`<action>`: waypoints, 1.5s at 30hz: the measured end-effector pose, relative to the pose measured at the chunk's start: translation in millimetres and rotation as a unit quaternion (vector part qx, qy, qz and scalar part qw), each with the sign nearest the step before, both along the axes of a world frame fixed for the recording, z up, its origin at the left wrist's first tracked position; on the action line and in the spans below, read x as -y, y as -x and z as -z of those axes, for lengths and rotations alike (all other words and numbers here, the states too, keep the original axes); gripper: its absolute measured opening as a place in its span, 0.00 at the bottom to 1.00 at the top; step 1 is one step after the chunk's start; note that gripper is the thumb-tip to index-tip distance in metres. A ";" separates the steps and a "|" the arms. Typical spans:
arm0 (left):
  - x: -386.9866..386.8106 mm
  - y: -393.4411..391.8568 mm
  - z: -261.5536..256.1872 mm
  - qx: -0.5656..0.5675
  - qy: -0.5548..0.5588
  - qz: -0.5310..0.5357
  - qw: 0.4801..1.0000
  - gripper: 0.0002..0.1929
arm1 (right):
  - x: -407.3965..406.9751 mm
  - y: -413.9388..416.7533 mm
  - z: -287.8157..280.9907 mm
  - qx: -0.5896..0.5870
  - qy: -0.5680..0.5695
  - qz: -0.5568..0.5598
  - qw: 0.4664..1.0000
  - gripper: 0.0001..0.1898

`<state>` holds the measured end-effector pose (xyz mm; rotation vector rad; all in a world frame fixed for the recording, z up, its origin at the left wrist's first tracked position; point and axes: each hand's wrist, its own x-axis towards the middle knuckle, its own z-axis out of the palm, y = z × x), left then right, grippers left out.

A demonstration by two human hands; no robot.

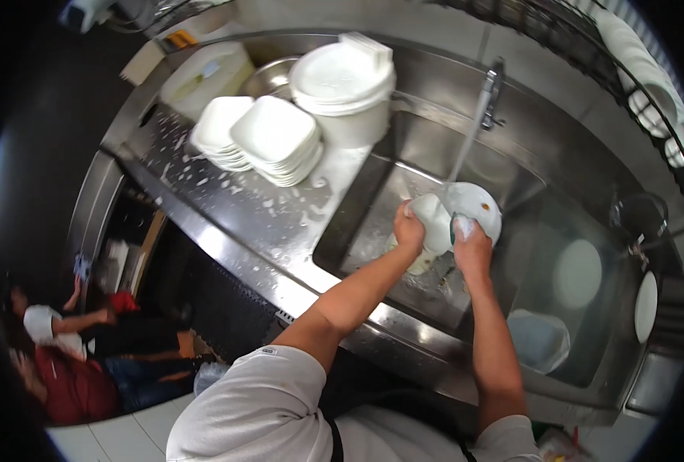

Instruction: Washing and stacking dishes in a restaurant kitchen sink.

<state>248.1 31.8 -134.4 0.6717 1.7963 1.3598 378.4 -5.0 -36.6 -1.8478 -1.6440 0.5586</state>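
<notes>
Over the left basin of a steel sink point(365, 231), my left hand point(409, 231) grips the edge of a white square dish point(432, 216). My right hand point(472, 245) holds a scouring sponge point(463, 226), its green side turned toward the dish and foam on its pale side. Beneath and beyond the dish rests a round white plate point(483, 199) with a brown food scrap on it. Water streams from the faucet point(489, 95) toward these dishes. Part of another soiled pale dish point(421, 264) shows under my left wrist.
Left on the foam-spotted steel drainboard point(203, 190) stand stacked square dishes point(275, 130), a white bucket point(356, 121) topped with plates, and a plastic tub point(203, 81). The right basin holds water with a submerged plate point(577, 273). Two people point(70, 369) are at far left.
</notes>
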 end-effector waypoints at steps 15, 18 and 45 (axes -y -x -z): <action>50.1 117.1 -112.9 -0.074 -0.125 0.021 0.989 0.18 | -29.7 124.5 56.9 -0.112 0.068 -0.394 0.910 0.32; 50.0 115.6 -113.9 -0.099 -0.102 0.000 0.990 0.18 | -30.1 130.3 45.5 0.180 0.029 -0.392 0.902 0.32; 67.4 55.0 -131.7 -0.043 -0.157 0.262 0.951 0.27 | 5.3 61.9 -91.6 -0.662 -0.022 -0.300 0.686 0.32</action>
